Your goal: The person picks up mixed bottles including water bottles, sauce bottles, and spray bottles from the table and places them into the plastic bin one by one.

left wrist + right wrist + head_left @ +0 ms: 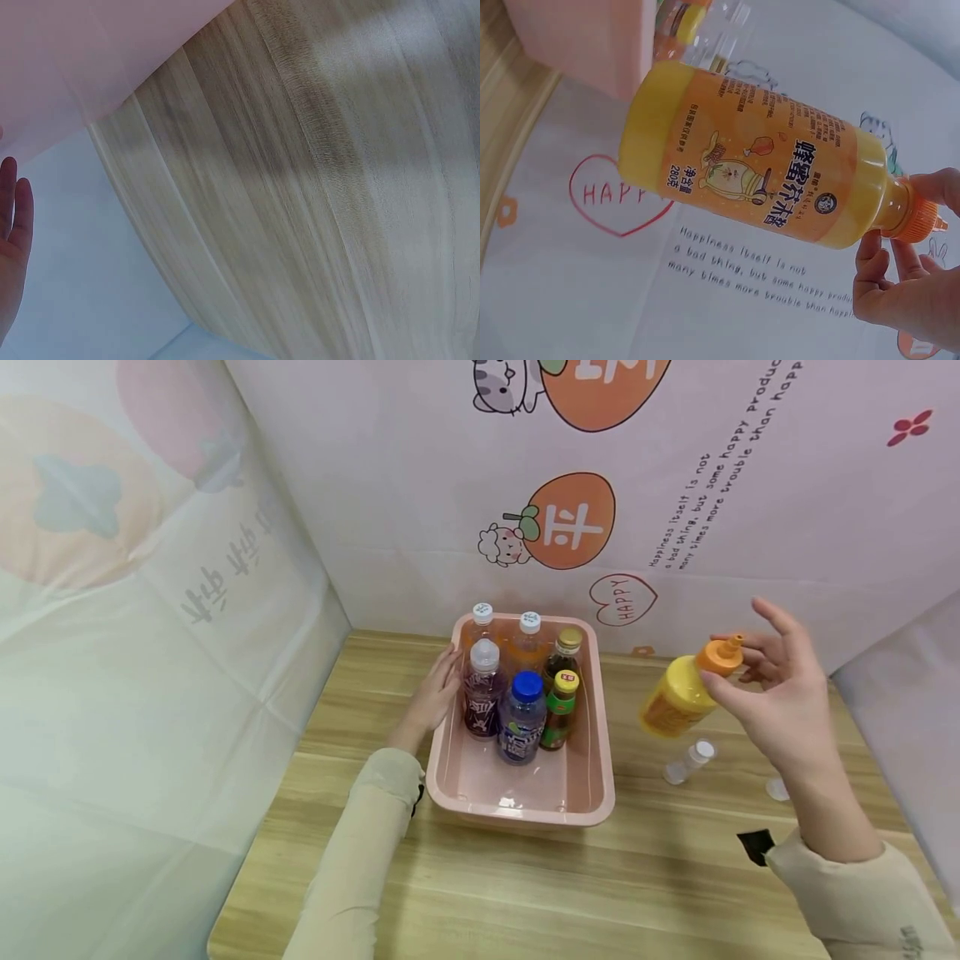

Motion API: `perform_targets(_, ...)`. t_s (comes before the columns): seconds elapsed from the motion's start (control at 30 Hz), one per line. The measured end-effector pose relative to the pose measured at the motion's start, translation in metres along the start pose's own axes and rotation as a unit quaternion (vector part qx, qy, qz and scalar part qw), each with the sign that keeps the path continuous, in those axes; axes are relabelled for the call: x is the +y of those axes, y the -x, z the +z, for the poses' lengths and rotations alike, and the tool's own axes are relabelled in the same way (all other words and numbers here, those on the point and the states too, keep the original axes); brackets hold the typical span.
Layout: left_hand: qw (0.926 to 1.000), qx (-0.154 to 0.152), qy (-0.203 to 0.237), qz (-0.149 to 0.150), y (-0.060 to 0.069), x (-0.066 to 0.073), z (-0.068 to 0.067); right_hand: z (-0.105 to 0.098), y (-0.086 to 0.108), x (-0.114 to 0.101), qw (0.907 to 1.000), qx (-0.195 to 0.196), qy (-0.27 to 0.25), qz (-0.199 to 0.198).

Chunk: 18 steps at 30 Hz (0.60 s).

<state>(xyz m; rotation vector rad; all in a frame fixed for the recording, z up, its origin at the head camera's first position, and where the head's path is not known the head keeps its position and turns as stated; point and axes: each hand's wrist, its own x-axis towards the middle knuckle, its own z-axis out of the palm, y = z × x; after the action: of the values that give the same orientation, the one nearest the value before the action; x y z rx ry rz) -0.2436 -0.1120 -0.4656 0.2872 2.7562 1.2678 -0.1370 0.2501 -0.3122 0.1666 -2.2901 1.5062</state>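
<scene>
Fingers of the right hand [798,710] pinch a yellow squeeze bottle [677,697] at its orange cap [915,217], thumb on one side, fingertips on the other; bottle tilted, cap up and to the right, held over the table [337,877] to the right of the pink tub [517,817]. Bottle's lower end blurs in the head view; right wrist view shows the label, small print too soft to read, hand cut off by the frame edge. Left hand [433,695], fingers fairly straight, touches the tub's left side; left wrist view catches only part of it. Inside tub: two white-capped bottles [530,647] at far end, bodies mostly hidden, gold-capped bottle [564,662] partly covered by a green-labelled bottle [557,718], purple bottle [481,702] on the left, blue-capped bottle [521,727] nearest. Right of tub: small clear bottle [690,762] with white cap, contents hard to make out; white round item [777,789] half behind the right wrist, can't identify; black patch [754,845] partly under the sleeve [862,897].
</scene>
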Motion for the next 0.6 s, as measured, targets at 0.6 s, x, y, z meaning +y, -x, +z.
perform_targets(0.6,1.0,0.001,0.001,-0.002,0.0,-0.001,0.001,0.052,0.004,-0.025,0.9938,-0.09,0.018,-0.063)
